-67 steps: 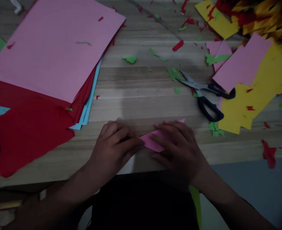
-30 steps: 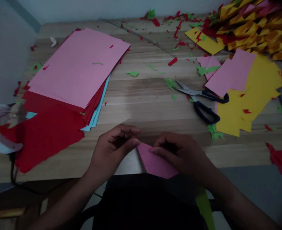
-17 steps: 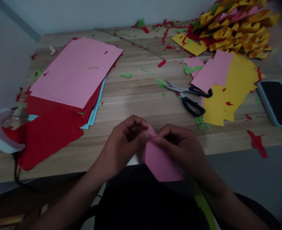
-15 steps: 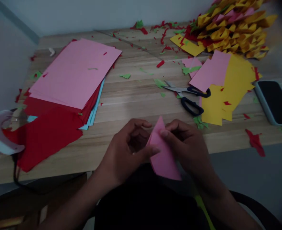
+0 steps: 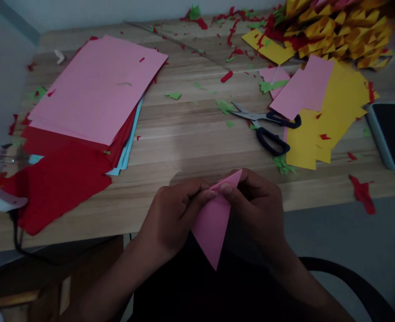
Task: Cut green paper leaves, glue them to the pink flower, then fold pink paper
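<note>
A folded piece of pink paper (image 5: pixel 212 230) hangs between my hands in front of the table's near edge, one pointed corner down and another up to the right. My left hand (image 5: pixel 175 214) pinches its upper left edge between thumb and fingers. With thumb and bent fingers, my right hand (image 5: pixel 258 205) grips the paper near its upper right corner. The fingertips behind the paper are hidden. Beyond my hands, dark-handled scissors (image 5: pixel 262 123) lie with their blades apart.
Pink sheets (image 5: pixel 97 94) lie stacked over red and blue ones at left, beside red crepe paper (image 5: pixel 66 188) and a white glue gun (image 5: pixel 3 188). At right are yellow paper pieces (image 5: pixel 341 107), a phone (image 5: pixel 390 134) and folded yellow paper pieces (image 5: pixel 345 36). Scraps litter the wooden table (image 5: pixel 160 152).
The pink paper has turned, its lower point now hanging further left. My left fingers have closed onto its upper edge. The view has shifted slightly.
</note>
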Demonstrator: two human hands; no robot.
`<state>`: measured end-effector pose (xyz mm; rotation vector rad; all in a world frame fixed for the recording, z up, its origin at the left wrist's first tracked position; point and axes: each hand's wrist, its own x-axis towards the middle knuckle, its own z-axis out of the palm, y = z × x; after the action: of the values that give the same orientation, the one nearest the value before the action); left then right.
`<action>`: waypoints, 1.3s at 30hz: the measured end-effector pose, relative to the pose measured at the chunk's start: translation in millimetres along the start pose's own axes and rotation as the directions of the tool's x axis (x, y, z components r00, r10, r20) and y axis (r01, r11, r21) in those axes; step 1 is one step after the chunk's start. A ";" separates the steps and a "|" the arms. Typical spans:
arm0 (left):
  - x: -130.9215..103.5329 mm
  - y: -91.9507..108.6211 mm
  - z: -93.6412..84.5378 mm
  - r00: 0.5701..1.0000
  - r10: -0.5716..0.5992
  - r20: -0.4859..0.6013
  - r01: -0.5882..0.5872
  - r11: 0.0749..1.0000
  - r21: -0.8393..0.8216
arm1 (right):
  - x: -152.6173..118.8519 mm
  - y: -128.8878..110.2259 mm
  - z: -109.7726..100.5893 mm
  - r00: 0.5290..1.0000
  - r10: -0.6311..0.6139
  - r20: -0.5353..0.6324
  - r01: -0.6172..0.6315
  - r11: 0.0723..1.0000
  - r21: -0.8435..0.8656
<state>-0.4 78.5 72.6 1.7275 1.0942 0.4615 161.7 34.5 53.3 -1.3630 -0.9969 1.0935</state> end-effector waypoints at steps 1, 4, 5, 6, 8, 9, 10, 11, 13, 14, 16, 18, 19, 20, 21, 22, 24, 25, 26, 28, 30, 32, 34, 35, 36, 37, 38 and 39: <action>-0.6 -0.9 0.7 1.000 0.005 0.017 -0.005 1.000 0.014 | 0.3 0.9 -0.1 1.000 -0.012 -0.006 0.012 1.000 -0.014; -1.9 -3.0 3.0 0.997 0.017 0.077 -0.022 0.998 0.060 | 1.4 2.4 -0.5 0.999 -0.033 -0.022 0.032 0.998 -0.057; -2.1 -3.4 3.8 0.995 0.021 0.092 -0.028 0.997 0.076 | 2.0 2.6 -0.6 0.999 -0.039 -0.030 0.037 0.996 -0.079; -2.2 -3.8 4.4 0.995 0.024 0.099 -0.033 0.996 0.087 | 2.7 2.5 -0.7 0.998 -0.046 -0.039 0.041 0.994 -0.104; -2.1 -4.6 5.3 0.995 0.027 0.092 -0.036 0.994 0.100 | 4.3 2.3 -0.7 0.997 -0.062 -0.053 0.053 0.987 -0.155; -2.0 -5.1 5.3 0.996 0.034 0.085 -0.043 0.993 0.106 | 5.0 2.2 -0.7 0.996 -0.071 -0.058 0.060 0.982 -0.178; -1.8 -5.8 5.2 0.996 0.047 0.082 -0.056 0.992 0.115 | 5.6 2.1 -0.7 0.995 -0.077 -0.062 0.063 0.978 -0.198; -1.5 -6.6 4.8 0.994 0.071 0.085 -0.082 0.988 0.131 | 6.0 2.0 -0.7 0.994 -0.082 -0.068 0.066 0.975 -0.213; -1.0 -8.7 3.4 0.985 0.128 0.115 -0.147 0.973 0.176 | 6.4 2.3 -0.8 0.993 -0.087 -0.085 0.065 0.970 -0.234; -0.8 -10.0 2.5 0.979 0.155 0.135 -0.179 0.965 0.193 | 6.5 2.7 -0.9 0.992 -0.086 -0.092 0.061 0.968 -0.242; -0.3 -13.0 0.6 0.968 0.173 0.184 -0.210 0.956 0.204 | 6.5 3.8 -1.4 0.991 -0.088 -0.103 0.059 0.965 -0.255; 0.5 -16.2 -0.5 0.958 0.181 0.222 -0.226 0.954 0.195 | 6.5 5.4 -2.1 0.990 -0.090 -0.108 0.058 0.961 -0.271; 1.0 -17.6 -0.8 0.956 0.185 0.229 -0.230 0.954 0.191 | 6.4 6.3 -2.6 0.989 -0.094 -0.110 0.060 0.959 -0.278; 1.5 -18.8 -0.8 0.955 0.187 0.230 -0.232 0.954 0.189 | 6.2 7.2 -3.1 0.989 -0.095 -0.110 0.060 0.957 -0.284; 2.1 -19.6 -0.7 0.956 0.182 0.228 -0.227 0.955 0.190 | 5.9 8.0 -3.6 0.989 -0.097 -0.111 0.061 0.955 -0.289; 2.7 -20.0 -0.7 0.959 0.174 0.225 -0.218 0.958 0.188 | 5.6 8.6 -4.2 0.989 -0.098 -0.111 0.061 0.954 -0.293; 3.3 -19.4 -1.1 0.964 0.141 0.227 -0.182 0.969 0.169 | 4.8 9.5 -5.5 0.987 -0.112 -0.112 0.074 0.951 -0.300; 3.3 -18.5 -1.6 0.965 0.128 0.231 -0.164 0.976 0.143 | 4.4 9.7 -6.1 0.986 -0.123 -0.112 0.083 0.949 -0.305; 2.9 -17.5 -2.3 0.965 0.116 0.236 -0.144 0.984 0.104 | 4.1 9.8 -6.7 0.985 -0.133 -0.111 0.093 0.946 -0.310; 1.5 -15.3 -3.7 0.965 0.075 0.253 -0.080 0.997 0.008 | 3.8 9.7 -7.5 0.983 -0.151 -0.105 0.111 0.942 -0.316; -0.4 -13.3 -4.5 0.966 0.009 0.258 0.010 0.997 -0.071 | 4.0 9.6 -7.5 0.982 -0.158 -0.100 0.118 0.940 -0.320; -2.0 -11.9 -4.5 0.967 -0.059 0.246 0.090 0.989 -0.114 | 4.6 9.5 -6.5 0.981 -0.164 -0.104 0.124 0.940 -0.317; -2.8 -10.9 -3.8 0.975 -0.092 0.203 0.121 0.983 -0.136 | 5.6 9.2 -5.1 0.981 -0.150 -0.120 0.110 0.952 -0.284; -2.8 -10.6 -3.4 0.980 -0.097 0.172 0.121 0.983 -0.137 | 6.2 8.9 -4.5 0.985 -0.120 -0.123 0.087 0.965 -0.248; -2.7 -10.3 -3.1 0.985 -0.099 0.140 0.118 0.984 -0.132 | 6.8 8.6 -3.9 0.991 -0.074 -0.111 0.051 0.979 -0.200; -2.6 -10.1 -2.8 0.989 -0.099 0.110 0.113 0.985 -0.127 | 7.5 8.3 -3.6 0.997 -0.018 -0.079 0.006 0.989 -0.145; -2.6 -9.9 -2.6 0.991 -0.099 0.089 0.110 0.986 -0.125 | 8.1 8.2 -3.4 0.999 0.037 -0.033 -0.040 0.995 -0.095; -2.6 -9.7 -2.4 0.992 -0.102 0.080 0.111 0.986 -0.126 | 8.6 8.1 -3.4 0.997 0.077 0.015 -0.076 0.995 -0.060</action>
<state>-7.8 78.6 65.5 1.5524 1.0746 0.3909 166.8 41.4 44.6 -1.4524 -1.0037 1.1423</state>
